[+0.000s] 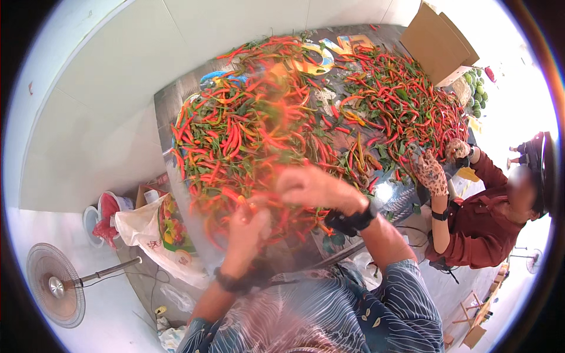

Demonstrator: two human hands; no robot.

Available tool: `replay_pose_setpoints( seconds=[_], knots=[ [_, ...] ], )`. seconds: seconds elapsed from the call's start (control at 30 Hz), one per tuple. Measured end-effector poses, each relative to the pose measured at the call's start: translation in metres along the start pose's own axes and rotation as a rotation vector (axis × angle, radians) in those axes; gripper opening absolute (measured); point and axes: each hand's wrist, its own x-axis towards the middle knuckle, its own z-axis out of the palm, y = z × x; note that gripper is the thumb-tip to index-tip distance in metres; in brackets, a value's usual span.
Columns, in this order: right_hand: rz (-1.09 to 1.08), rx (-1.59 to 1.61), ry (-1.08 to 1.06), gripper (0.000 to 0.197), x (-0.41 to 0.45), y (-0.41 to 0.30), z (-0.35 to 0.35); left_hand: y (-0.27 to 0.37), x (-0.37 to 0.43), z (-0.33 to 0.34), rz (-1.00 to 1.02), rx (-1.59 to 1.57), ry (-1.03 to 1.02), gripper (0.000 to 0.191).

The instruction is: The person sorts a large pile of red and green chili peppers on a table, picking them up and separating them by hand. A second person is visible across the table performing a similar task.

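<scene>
Loose red chili peppers, with green stems and leaves among them, lie heaped on the table before me. My left hand is over the near edge of this heap, fingers curled, with an orange-red chili pepper at the fingertips. To its right and a little farther in, my right hand hovers with curled fingers, blurred by motion. Whether it has anything in it cannot be made out. The two hands are apart. A haze over the picture's middle blurs the peppers around them.
A person in dark red with patterned gloves handles a second chili heap at right. A cardboard box stands at the far right corner. At left are a printed woven sack, a red mesh bag and a standing fan.
</scene>
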Motion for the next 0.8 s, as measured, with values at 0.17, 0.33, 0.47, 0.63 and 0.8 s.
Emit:
replay_pose_setpoints(
  seconds=[0.17, 0.33, 0.47, 0.63, 0.8],
  knots=[
    [0.073, -0.088, -0.041, 0.017, 0.004, -0.009, 0.032, -0.008, 0.001, -0.011, 0.01, -0.072, 0.118, 0.017],
    [-0.019, -0.298, 0.443, 0.018, 0.025, -0.013, -0.026, -0.006, 0.002, -0.032, 0.02, -0.06, 0.156, 0.017],
    [0.039, -0.497, 0.535, 0.028, 0.052, -0.009, -0.076, -0.01, 0.006, -0.043, -0.03, -0.086, 0.229, 0.017],
    [0.075, -0.794, 0.487, 0.038, 0.085, -0.02, -0.087, -0.023, 0.005, -0.049, -0.035, 0.066, 0.313, 0.015],
    [0.059, -0.988, 0.409, 0.051, 0.111, 0.028, -0.126, -0.026, 0.009, -0.05, -0.025, 0.055, 0.284, 0.014]
  ],
)
